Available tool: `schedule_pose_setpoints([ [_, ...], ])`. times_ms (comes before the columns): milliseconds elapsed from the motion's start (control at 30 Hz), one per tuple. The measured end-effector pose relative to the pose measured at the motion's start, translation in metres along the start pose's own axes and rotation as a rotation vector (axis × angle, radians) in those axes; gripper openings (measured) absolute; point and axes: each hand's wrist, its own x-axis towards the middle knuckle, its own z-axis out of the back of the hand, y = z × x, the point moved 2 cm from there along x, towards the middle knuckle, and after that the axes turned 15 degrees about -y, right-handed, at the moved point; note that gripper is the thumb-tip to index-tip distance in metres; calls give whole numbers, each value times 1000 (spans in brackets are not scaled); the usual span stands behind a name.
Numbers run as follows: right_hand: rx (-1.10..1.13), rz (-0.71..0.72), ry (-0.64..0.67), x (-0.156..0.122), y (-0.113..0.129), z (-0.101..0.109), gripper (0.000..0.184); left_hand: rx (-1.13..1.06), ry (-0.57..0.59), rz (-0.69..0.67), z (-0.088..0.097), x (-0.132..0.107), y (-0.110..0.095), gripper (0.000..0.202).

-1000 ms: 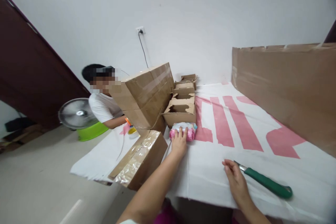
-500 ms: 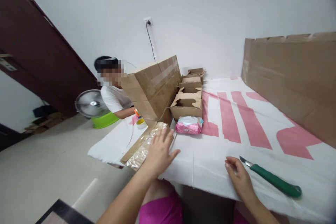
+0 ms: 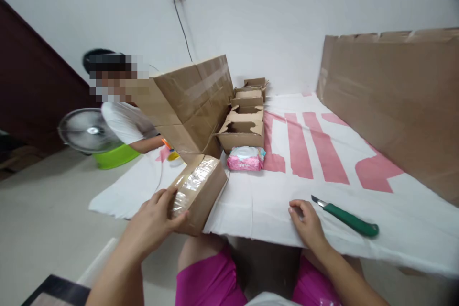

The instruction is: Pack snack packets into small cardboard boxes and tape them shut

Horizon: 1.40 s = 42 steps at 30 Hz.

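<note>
My left hand (image 3: 158, 215) lies at the near end of a taped cardboard box (image 3: 211, 177), fingers over its top edge and thumb against its side. This box sits at the table's left front edge, clear tape shining along its top. Near the front edge, my right hand (image 3: 306, 222) rests with loosely curled fingers and a gap to the thumb; it holds nothing. Just right of it lies a green-handled utility knife (image 3: 349, 217), blade showing. A pink pack of wipes (image 3: 245, 158) is beyond the box.
Stacked cardboard boxes (image 3: 193, 100) rise behind the taped box. Open cardboard boxes (image 3: 242, 139) form a row toward the wall. A large carton (image 3: 394, 100) stands at right on the white-and-red table cloth (image 3: 258, 201). Across the left side sits another person (image 3: 124, 117), near a fan (image 3: 91, 129).
My left hand has moved from the box's top back to its near end, with the thumb now at the side. The view has shifted; my right hand stays beside the knife.
</note>
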Motion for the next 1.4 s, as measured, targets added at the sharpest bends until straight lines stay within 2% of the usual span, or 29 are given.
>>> schedule_pose_setpoints([
  [133,-5,28,13,1,2,1,19,-123,-82,-270,2,0,-9,65],
  [233,20,-17,23,-1,0,0,20,-290,-114,-465,3,-6,-28,69],
  [367,180,-179,-29,-8,2,2,36,-564,-31,-638,-4,-12,-70,86],
  [500,374,-261,-152,-5,9,20,47,-872,78,-702,-24,-6,-110,84],
  [567,319,-251,-142,5,8,36,45,-1012,79,-683,-37,-2,-122,78],
  [633,159,-155,-102,18,3,56,40,-1096,29,-622,-49,-2,-127,75],
  [667,55,-74,-86,25,-2,66,38,-1121,-27,-566,-55,-3,-128,75],
  [733,-169,116,-70,35,-14,87,37,-1157,-213,-390,-64,-8,-125,67],
  [800,-374,248,-26,40,-30,104,38,-1145,-380,-183,-71,-15,-121,48],
  [833,-456,277,7,40,-39,111,40,-1117,-407,-104,-73,-19,-119,38],
  [900,-576,287,86,37,-57,119,41,-1055,-367,-34,-74,-24,-118,27],
  [1000,-656,289,168,29,-73,122,39,-1062,-250,-52,-69,-24,-119,22],
  [1133,-647,319,178,31,-69,119,33,-1206,-89,-36,-68,-18,-119,29],
  [1267,-558,327,40,56,-38,121,35,-1306,12,-24,-75,-17,-119,39],
  [1333,-511,351,-48,71,-10,123,38,-1335,35,-27,-77,-18,-120,41],
  [1400,-444,412,-68,84,25,123,38,-1357,46,-26,-79,-19,-121,43],
])
